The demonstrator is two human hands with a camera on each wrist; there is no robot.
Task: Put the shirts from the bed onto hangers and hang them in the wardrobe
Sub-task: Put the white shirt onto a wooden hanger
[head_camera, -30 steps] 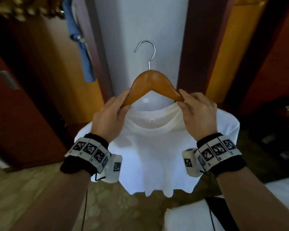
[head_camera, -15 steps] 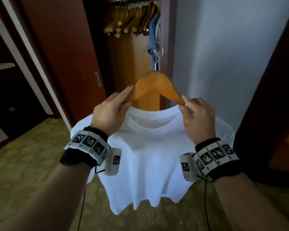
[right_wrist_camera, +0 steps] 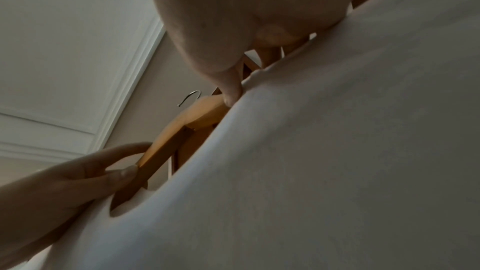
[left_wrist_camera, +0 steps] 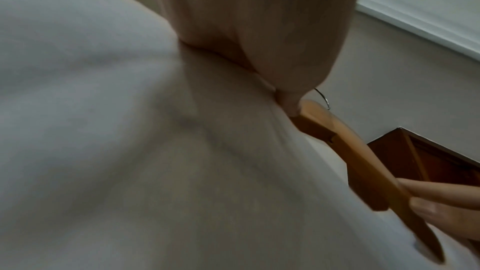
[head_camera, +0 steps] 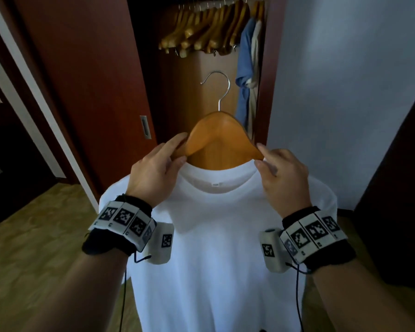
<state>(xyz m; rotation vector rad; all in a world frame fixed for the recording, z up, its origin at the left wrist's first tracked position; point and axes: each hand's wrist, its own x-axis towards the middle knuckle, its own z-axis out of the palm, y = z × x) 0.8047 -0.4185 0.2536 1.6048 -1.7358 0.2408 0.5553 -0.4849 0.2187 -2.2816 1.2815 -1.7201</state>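
At nine o'clock of the collar, the left hand [head_camera: 153, 173] pinches the wooden hanger [head_camera: 219, 137] between thumb and forefinger. The white shirt [head_camera: 216, 236] hangs squarely on it, facing the open wardrobe [head_camera: 201, 97] at twelve. At three o'clock the right hand [head_camera: 283, 178] pinches the other shoulder, apparently catching some collar too. Best keep the hanger level, lifting its hook [head_camera: 217, 87] toward the rail.
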